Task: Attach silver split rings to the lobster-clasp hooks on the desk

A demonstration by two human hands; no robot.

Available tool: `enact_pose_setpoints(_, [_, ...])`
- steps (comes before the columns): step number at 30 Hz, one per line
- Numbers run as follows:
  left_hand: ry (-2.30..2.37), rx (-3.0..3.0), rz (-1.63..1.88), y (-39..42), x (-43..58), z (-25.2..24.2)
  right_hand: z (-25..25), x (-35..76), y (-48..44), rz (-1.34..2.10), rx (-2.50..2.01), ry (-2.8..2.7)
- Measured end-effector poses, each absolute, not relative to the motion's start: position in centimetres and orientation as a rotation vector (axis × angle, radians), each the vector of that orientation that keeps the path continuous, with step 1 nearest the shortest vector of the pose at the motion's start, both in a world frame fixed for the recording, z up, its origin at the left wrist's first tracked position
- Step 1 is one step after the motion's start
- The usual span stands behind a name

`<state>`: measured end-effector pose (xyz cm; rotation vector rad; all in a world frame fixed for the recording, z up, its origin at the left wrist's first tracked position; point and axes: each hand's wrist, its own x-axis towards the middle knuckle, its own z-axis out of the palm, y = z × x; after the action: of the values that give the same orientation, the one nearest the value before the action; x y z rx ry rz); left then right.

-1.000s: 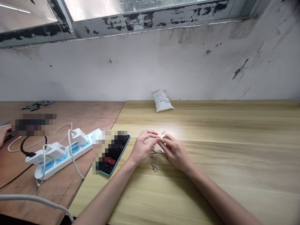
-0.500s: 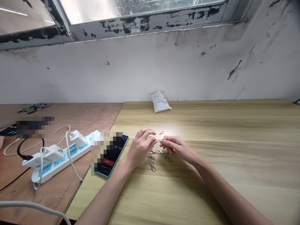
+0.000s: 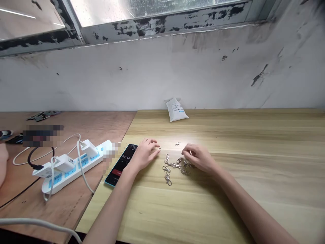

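A: Left hand (image 3: 146, 153) pinches a small ring (image 3: 159, 149) at its fingertips, overlapping the phone (image 3: 120, 166); right hand (image 3: 199, 157) curls beside the metal clasps (image 3: 175, 165), its grip hidden; can't tell!

B: Risky; so slight a pinch could drop that ring; those close knuckles might scatter the clasps lying between the hands!

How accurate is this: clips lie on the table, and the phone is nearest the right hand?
Not the right hand: the phone is nearest the left hand, as the head view shows. Clips do lie on the table.
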<state>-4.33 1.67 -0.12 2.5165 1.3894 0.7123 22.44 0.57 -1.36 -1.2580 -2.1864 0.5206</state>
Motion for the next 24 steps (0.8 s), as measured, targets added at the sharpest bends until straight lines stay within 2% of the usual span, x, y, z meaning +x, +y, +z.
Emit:
enact_pose_setpoints(4, [1.435, 2.547, 0.611, 1.9, -4.6, -0.7, -2.8, 22.1, 1.8, 0.245, -1.414, -2.137])
enact_pose_setpoints(8, [1.496, 2.529, 0.658, 1.7, -3.8, -1.0, -3.8, 21.2, 2.5, -0.053, -1.425, -2.207])
enact_pose_setpoints(24, [1.503, 2.262, 0.814, 2.0, -1.7, -2.0, -3.3, 20.9, 2.3, -0.192, -1.366, -2.28])
